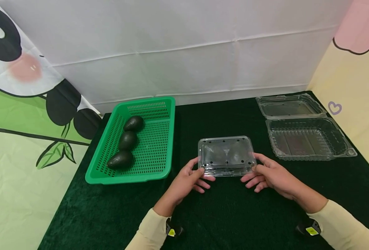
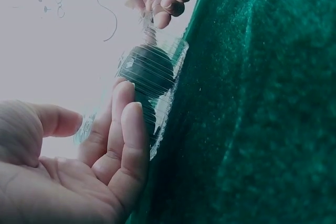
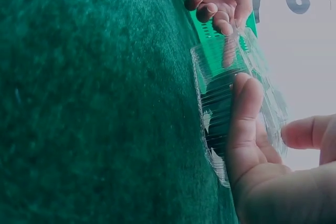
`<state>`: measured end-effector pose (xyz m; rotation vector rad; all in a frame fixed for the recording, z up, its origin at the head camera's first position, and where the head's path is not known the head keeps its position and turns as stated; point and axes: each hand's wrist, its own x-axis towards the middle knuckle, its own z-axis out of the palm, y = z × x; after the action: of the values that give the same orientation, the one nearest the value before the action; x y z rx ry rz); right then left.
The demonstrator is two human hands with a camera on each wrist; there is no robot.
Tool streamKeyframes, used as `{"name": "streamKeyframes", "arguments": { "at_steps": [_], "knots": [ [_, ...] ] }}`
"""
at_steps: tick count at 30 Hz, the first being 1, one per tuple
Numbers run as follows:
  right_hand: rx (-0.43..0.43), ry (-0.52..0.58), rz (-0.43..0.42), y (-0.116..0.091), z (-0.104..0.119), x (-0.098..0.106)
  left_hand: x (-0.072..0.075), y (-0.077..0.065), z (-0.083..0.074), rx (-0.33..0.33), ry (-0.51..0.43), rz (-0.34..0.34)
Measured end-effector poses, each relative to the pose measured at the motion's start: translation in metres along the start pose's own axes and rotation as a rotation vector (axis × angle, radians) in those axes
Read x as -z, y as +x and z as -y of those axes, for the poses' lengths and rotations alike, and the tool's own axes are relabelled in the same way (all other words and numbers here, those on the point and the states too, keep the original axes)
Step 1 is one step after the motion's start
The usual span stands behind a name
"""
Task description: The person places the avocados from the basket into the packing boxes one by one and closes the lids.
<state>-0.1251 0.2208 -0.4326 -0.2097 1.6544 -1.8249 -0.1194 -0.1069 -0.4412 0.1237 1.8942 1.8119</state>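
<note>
A clear plastic clamshell box [image 1: 226, 151] with small holes in its closed lid is held level between both hands. My left hand [image 1: 187, 178] grips its left end, thumb on the upper edge and fingers along the side. At the other end, my right hand [image 1: 273, 175] pinches the box the same way. Through the ribbed wall, the left wrist view shows a dark, rounded avocado [image 2: 149, 69] inside. The box's bottom rim is close over the green cloth in both wrist views.
To the left stands a green basket [image 1: 173, 139] holding three dark avocados [image 1: 128, 140] in a row. A second clear clamshell [image 1: 303, 139] lies open at the right, its lid folded back. Dark green cloth [image 1: 234, 215] covers the table; a white sheet [image 1: 184, 69] hangs behind.
</note>
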Motion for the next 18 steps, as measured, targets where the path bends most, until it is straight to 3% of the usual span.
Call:
{"name": "streamKeyframes", "arguments": {
  "at_steps": [18],
  "knots": [
    [0.004, 0.016, 0.008, -0.0001, -0.0026, -0.0018, -0.0003, -0.0001, -0.0008, 0.040, -0.014, -0.018]
  ]
}}
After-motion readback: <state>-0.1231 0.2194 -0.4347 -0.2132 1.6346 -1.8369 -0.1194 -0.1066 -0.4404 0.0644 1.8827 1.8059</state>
